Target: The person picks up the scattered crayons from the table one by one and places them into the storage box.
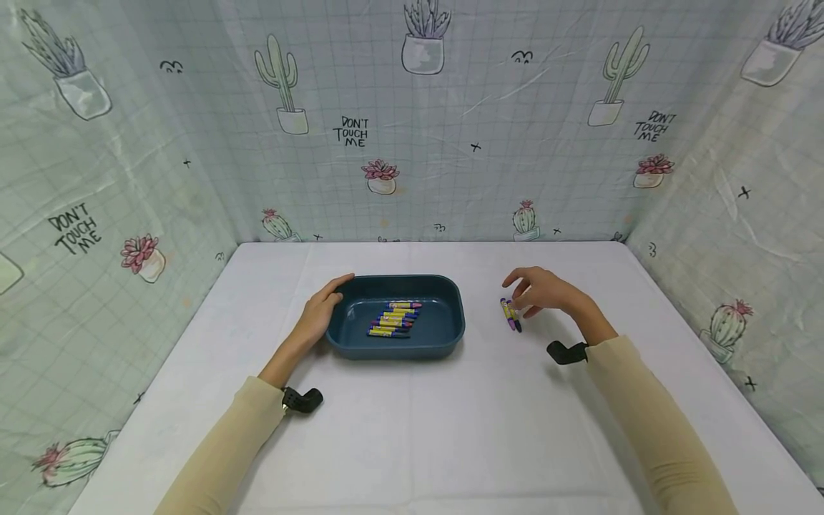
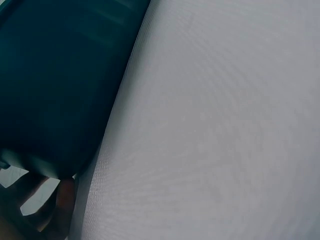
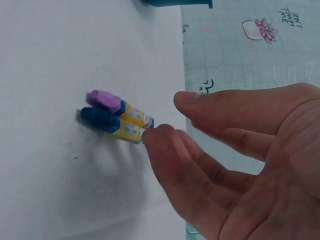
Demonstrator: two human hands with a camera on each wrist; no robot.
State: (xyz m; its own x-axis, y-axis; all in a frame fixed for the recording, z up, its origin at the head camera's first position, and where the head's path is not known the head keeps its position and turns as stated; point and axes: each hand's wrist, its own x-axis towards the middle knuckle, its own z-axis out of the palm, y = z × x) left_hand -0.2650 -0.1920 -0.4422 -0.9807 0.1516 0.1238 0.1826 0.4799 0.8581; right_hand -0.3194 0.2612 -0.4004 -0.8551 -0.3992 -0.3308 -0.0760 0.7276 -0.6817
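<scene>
My left hand holds the left end of a dark blue tray, its thumb over the rim. In the left wrist view, fingers sit against the tray's outer wall. Several crayons with yellow wrappers lie side by side inside it. To the right of the tray, a purple crayon and a dark blue crayon lie together on the table. Just over their far ends hovers my right hand, fingers loosely bent and apart, with nothing held between thumb and fingers.
A white cloth covers the table. Hanging fabric with cactus prints closes off the back and both sides. Each wrist wears a black camera mount, such as the right one.
</scene>
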